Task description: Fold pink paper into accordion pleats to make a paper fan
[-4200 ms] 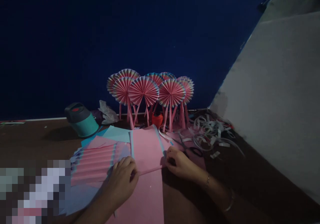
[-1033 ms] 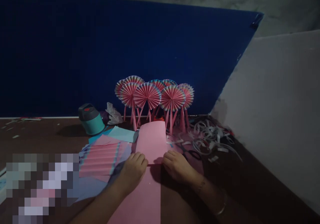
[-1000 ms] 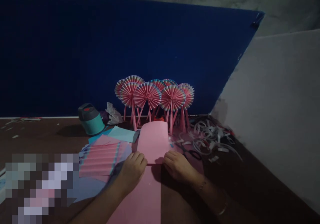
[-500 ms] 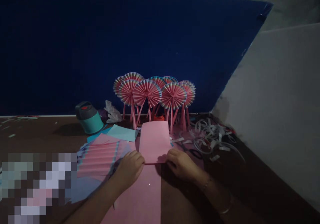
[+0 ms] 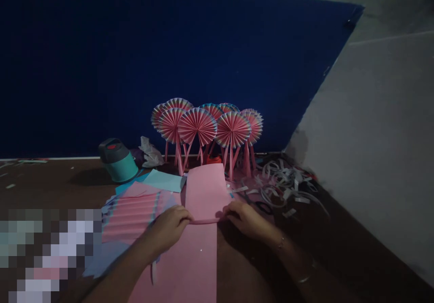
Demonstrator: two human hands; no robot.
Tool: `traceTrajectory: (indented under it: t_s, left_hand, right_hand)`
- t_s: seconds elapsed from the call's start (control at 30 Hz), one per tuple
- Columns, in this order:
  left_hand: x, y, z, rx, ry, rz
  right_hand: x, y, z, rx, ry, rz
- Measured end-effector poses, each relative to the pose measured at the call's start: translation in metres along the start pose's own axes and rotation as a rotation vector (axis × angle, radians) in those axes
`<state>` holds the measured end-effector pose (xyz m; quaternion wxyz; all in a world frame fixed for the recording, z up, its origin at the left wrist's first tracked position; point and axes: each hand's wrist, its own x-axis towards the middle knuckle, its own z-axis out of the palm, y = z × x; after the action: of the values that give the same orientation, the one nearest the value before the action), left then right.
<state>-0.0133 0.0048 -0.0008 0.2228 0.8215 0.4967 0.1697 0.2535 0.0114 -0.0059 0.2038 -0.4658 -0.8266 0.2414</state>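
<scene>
A long pink paper sheet (image 5: 203, 190) lies on the brown table (image 5: 50, 185) in front of me, with a narrow raised fold across its middle. My left hand (image 5: 167, 228) pinches the left end of that fold, fingers closed on the paper. My right hand (image 5: 244, 218) pinches the right end the same way. A pleated pink sheet (image 5: 132, 212) lies flat just left of my left hand.
Several pink pleated paper fans on sticks (image 5: 203, 129) stand against the blue board (image 5: 169, 59). A teal jar with a dark lid (image 5: 118, 160), light blue paper (image 5: 162, 180), black scissors (image 5: 262, 207) and curled paper strips (image 5: 288, 181) lie around. A grey wall (image 5: 379, 149) rises at right.
Both hands have lifted the pink sheet's crease into a small raised fold and shifted slightly apart along it. The view has drifted a little.
</scene>
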Motion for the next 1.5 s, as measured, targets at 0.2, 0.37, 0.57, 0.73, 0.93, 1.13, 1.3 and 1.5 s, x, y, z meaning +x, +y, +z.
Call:
traceTrajectory:
  t_s: [0.2, 0.37, 0.57, 0.73, 0.93, 1.13, 1.3, 1.5]
  left_hand:
    - [0.002, 0.0, 0.003, 0.028, 0.018, -0.075]
    - [0.004, -0.002, 0.007, -0.072, 0.008, -0.207]
    - [0.005, 0.0, 0.01, 0.017, 0.052, -0.183]
    - [0.006, 0.0, 0.009, 0.022, 0.042, -0.184]
    - [0.005, 0.004, 0.006, 0.051, 0.012, -0.194]
    - [0.003, 0.006, 0.004, 0.069, -0.005, -0.194]
    - [0.0, 0.016, -0.001, 0.093, 0.018, -0.13]
    - [-0.002, 0.024, 0.0, 0.315, -0.013, 0.03]
  right_hand:
    - [0.001, 0.002, 0.002, 0.006, 0.039, 0.009]
    - [0.003, 0.004, 0.002, 0.067, 0.055, 0.102]
    - [0.005, 0.002, 0.003, 0.063, 0.092, 0.15]
    - [0.007, -0.001, 0.001, 0.074, 0.073, 0.197]
    - [0.008, -0.001, 0.0, 0.095, 0.047, 0.211]
    - [0.008, -0.005, -0.001, 0.059, 0.057, 0.222]
    - [0.008, -0.003, 0.001, 0.034, 0.077, 0.211]
    - [0.007, -0.006, 0.003, -0.016, 0.079, 0.161]
